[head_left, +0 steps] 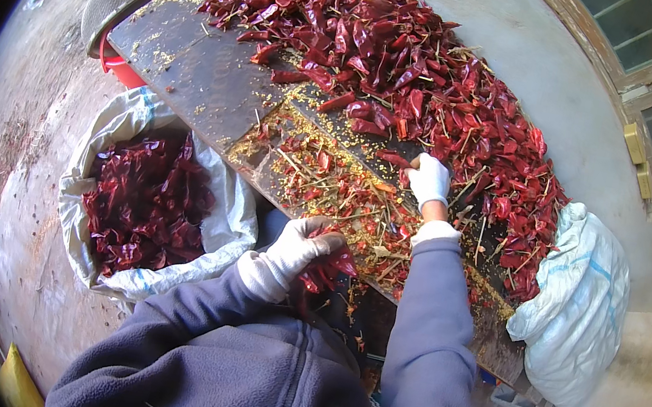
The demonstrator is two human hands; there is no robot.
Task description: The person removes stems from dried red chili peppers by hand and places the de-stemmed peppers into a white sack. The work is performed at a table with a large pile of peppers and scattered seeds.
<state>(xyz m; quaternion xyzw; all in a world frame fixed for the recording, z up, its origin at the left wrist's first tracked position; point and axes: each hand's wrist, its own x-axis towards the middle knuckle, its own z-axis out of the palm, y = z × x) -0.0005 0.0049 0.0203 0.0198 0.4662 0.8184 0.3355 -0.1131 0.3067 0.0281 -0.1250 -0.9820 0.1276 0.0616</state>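
Note:
My left hand (306,251), in a white work glove, is closed around several dried red chili peppers (329,269) at the table's near edge. Farther forward and to the right, my gloved right hand (429,179) reaches over the table, its fingertips on a dried red chili pepper (395,159). Just beyond it lies a large heap of dried red chili peppers (390,52). Between my hands, yellow seeds, stems and broken chili pieces (357,209) are scattered over the dark tabletop (212,74).
An open white woven sack (235,204) holding dried chilies stands at the left, beside the table. Another white woven sack (584,305) rests at the table's right end. A woven basket (117,0) and a red container (122,69) are at the far left corner. A wall runs behind.

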